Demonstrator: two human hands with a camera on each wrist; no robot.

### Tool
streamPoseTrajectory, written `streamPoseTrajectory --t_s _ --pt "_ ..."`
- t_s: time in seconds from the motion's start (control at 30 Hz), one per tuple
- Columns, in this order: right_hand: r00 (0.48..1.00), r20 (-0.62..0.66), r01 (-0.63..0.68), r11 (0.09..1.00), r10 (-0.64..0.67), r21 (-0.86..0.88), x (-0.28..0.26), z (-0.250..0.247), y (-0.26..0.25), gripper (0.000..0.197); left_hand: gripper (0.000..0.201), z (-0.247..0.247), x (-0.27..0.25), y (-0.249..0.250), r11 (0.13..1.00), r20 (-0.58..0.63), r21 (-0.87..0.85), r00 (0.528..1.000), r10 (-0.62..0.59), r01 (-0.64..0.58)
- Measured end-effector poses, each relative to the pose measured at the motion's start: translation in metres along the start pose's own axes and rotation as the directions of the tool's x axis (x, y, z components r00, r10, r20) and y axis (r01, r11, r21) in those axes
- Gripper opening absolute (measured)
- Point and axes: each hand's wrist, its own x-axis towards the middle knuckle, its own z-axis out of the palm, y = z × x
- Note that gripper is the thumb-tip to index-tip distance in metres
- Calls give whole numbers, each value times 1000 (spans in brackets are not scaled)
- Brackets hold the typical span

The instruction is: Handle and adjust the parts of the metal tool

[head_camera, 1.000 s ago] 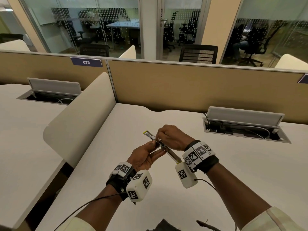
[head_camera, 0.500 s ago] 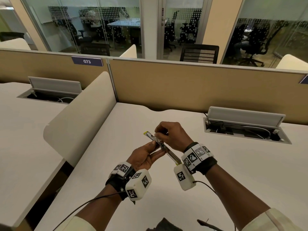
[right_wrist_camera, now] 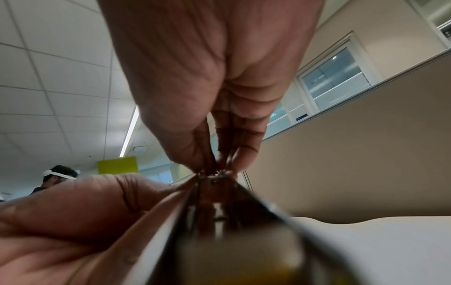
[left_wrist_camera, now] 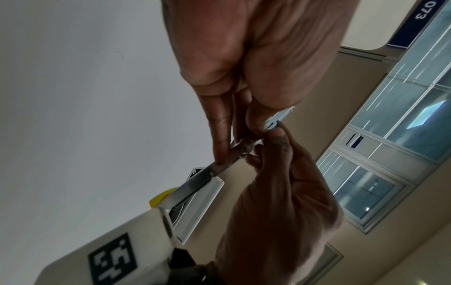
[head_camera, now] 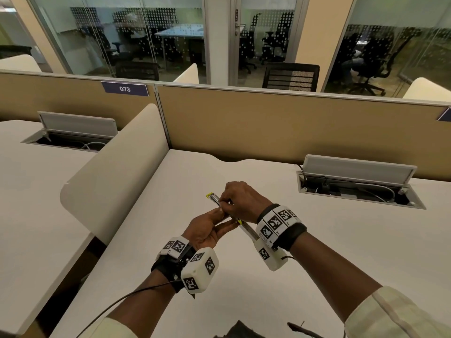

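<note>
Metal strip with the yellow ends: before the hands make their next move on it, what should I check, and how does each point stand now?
1. Left hand holds the metal strip from below: ok.
2. Right hand pinches it from above, fingertips at its middle: ok.
3. Strip held above the desk, not resting on it: ok.
4. Far yellow end free of both hands: ok.
5. Near end clear of the right wrist camera: cannot tell, they overlap in the head view.
6. Small parts at the pinch point seated: cannot tell.
</note>
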Motion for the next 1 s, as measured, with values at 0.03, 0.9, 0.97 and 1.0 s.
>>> streamPoseTrajectory --t_s 0.03,0.9,0.97,1.0 --pt "1000 29 2 1000 -2 -19 0 2 0 28 23 -1 1 0 1000 -6 -20 1000 6 -6" --pt "998 65 -34 951 14 307 -27 -16 19 24 19 -14 8 26 992 -50 -20 992 120 -121" --pt "999 1 -32 910 35 414 -25 -17 21 25 23 -13 5 23 996 -9 -20 996 91 -91" --pt "998 -30 -28 884 47 467 -23 -18 21 25 25 -12 4 21 997 5 -22 997 79 -79"
